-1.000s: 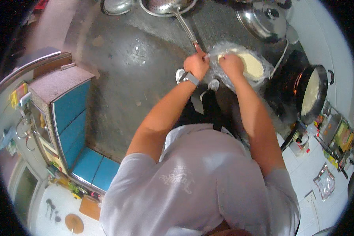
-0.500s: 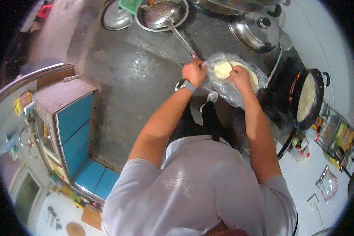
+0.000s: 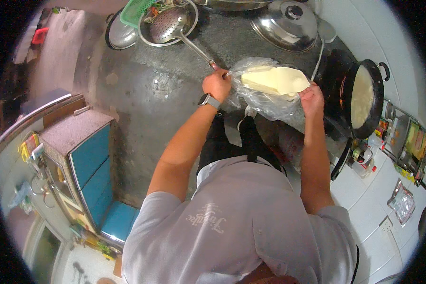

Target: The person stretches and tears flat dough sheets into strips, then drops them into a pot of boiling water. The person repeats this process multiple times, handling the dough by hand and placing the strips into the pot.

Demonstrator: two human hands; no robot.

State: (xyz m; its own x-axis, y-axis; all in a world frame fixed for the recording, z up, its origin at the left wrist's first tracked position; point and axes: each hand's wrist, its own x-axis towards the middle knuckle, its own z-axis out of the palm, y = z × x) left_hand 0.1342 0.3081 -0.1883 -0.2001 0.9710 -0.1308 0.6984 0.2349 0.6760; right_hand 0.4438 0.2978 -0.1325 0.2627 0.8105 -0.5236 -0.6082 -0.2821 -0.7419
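A clear plastic bag (image 3: 270,108) lies open over the dark worktop, with a stack of smooth pale yellow sheets (image 3: 258,78) inside it. My left hand (image 3: 217,84), with a watch on its wrist, is closed on the bag's left edge, right beside the end of a skimmer handle. My right hand (image 3: 312,98) pinches the corner of a thin pale yellow sheet (image 3: 292,79), which is lifted and bent up from the stack. Whether the sheet is dough or another food, I cannot tell.
The perforated metal skimmer (image 3: 169,26) rests in a metal bowl (image 3: 152,41) of food scraps. A steel lid (image 3: 288,28) lies beyond the bag. To the right, a black wok (image 3: 376,102) holds pale food, with an orange glow beside it. A blue-tiled cabinet (image 3: 92,156) stands left.
My right hand has moved right, drawing the sheet's edge up and outward from the bag. My left hand keeps its hold on the bag. The whole view has shifted slightly.
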